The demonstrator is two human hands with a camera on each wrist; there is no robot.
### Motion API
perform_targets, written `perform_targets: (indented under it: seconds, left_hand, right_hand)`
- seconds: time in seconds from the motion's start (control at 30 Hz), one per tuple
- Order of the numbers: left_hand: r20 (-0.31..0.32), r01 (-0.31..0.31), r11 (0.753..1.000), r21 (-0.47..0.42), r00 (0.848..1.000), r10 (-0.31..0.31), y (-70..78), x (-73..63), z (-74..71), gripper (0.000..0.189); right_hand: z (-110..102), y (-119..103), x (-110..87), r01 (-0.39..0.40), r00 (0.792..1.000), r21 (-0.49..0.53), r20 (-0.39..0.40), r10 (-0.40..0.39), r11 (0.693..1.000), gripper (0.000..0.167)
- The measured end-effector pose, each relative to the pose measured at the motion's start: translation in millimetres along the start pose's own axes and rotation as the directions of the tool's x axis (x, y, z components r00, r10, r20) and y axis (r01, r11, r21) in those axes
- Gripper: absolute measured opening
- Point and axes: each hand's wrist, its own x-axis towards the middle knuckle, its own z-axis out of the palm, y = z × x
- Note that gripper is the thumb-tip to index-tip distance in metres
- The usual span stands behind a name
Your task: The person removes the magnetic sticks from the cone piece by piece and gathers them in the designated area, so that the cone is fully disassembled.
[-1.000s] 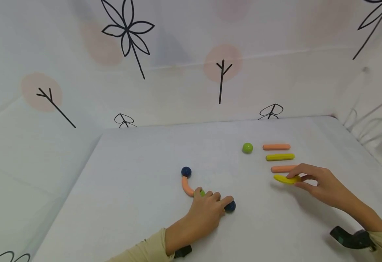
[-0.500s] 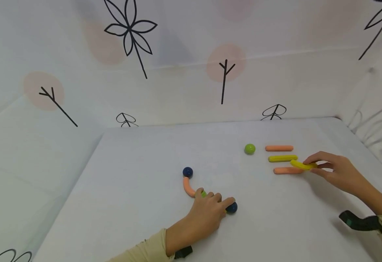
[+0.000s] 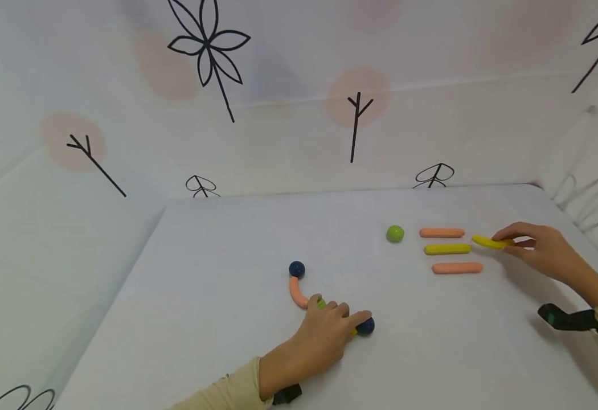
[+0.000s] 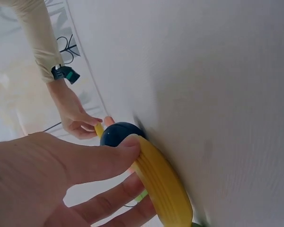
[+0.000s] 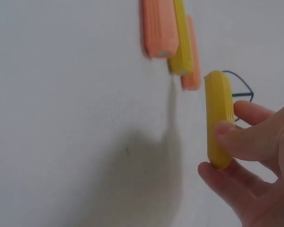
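My left hand (image 3: pixel 319 344) holds a curved yellow rod (image 4: pixel 163 187) low over the table, thumb on one side and fingers on the other. A navy ball (image 3: pixel 365 326) sits by the thumb end of that rod. Past the fingertips a green ball (image 3: pixel 322 304) peeks out, mostly covered by the hand. From it a curved orange rod (image 3: pixel 296 292) leads to a second navy ball (image 3: pixel 297 269). At the right, my right hand (image 3: pixel 547 256) pinches another curved yellow rod (image 5: pixel 218 106) between thumb and fingers, raised above the table with a shadow below.
Left of the right hand lie a straight orange rod (image 3: pixel 442 233), a straight yellow rod (image 3: pixel 447 249) and a nearer orange rod (image 3: pixel 457 268), roughly parallel. A loose green ball (image 3: pixel 395 233) lies beside them. A patterned white wall (image 3: pixel 278 142) borders the white table (image 3: pixel 201 341) at the back.
The right hand has carried its curved yellow rod away from the body and rightward, from in front of the near orange rod to the right of the straight rods. The left hand stays put.
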Motion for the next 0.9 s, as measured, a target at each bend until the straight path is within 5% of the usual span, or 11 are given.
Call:
perform_targets:
  seconds: [0.27,0.47,0.67,0.9]
  left_hand:
    - [0.05,-0.026,0.994,-0.107,0.998,0.032,-14.8,-2.6,-7.1,0.053]
    - [0.026,0.021,0.985,-0.171,1.0,-0.017,-32.1,-8.0,-6.7,0.038]
    - [0.034,0.033,0.969,-0.245,0.999,-0.026,-42.2,-12.1,-2.3,0.019]
    - [0.031,0.01,0.973,-0.232,1.0,-0.003,-50.5,-15.1,0.7,0.016]
  right_hand:
    - [2,30,18.3,-0.087,0.995,-0.04,0.052,0.089,0.995,0.02]
    - [6,38,27.5,-0.122,0.991,-0.054,0.055,0.125,0.991,0.019]
    - [6,23,25.5,-0.183,0.981,-0.073,0.051,0.187,0.98,0.021]
    - [5,-19,15.5,-0.059,0.998,-0.035,0.031,0.06,0.998,0.023]
